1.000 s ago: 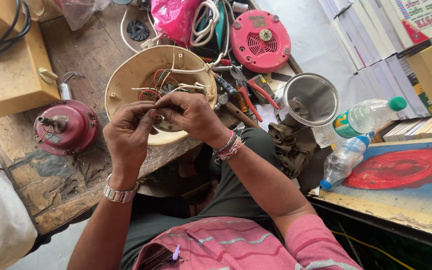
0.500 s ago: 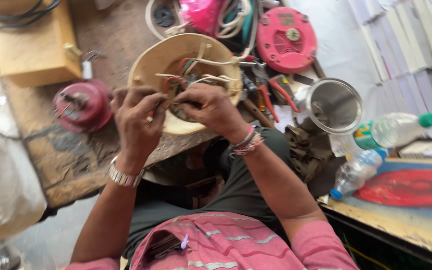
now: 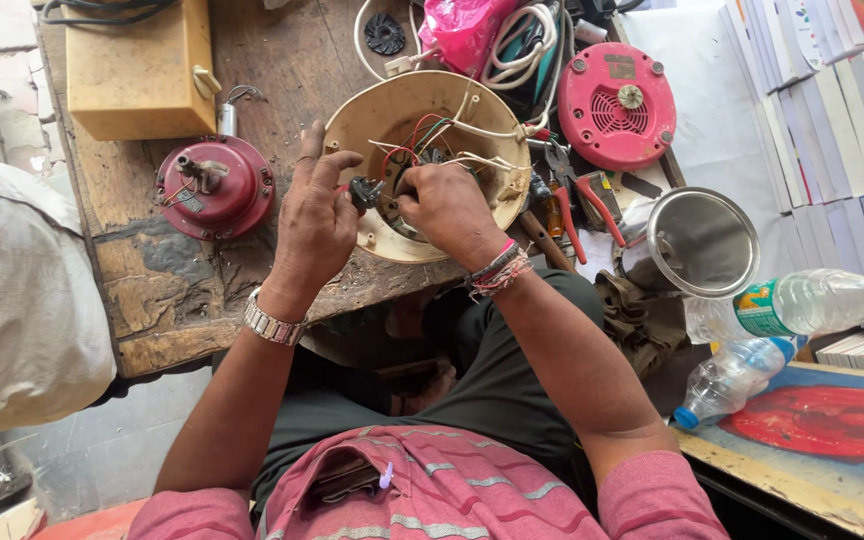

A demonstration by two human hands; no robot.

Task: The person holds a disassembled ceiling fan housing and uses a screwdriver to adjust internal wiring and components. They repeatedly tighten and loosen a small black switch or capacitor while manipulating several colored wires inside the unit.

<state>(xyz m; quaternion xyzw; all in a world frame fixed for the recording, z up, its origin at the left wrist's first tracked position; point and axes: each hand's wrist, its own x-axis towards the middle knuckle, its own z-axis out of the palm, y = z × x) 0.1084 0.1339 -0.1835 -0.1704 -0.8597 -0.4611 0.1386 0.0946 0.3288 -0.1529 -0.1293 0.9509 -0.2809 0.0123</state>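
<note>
We look down on a worn wooden bench, where our left hand pinches a small black part between thumb and fingertips, just at the near rim of a round cream housing that lies open side up in the middle of the bench. Our right hand is curled inside that housing, fingers closed among the red, white and dark wires; what exactly it grips we cannot tell, as the knuckles cover it. Crowding the work are a red motor base to the left, a yellow box behind it, a pink round cover to the right, pliers with red handles and a steel cup (its mouth tipped toward us). Two plastic bottles lie further right. The housing's inner works are mostly hidden by both hands, and the pink bag is cut off at the top edge.
</note>
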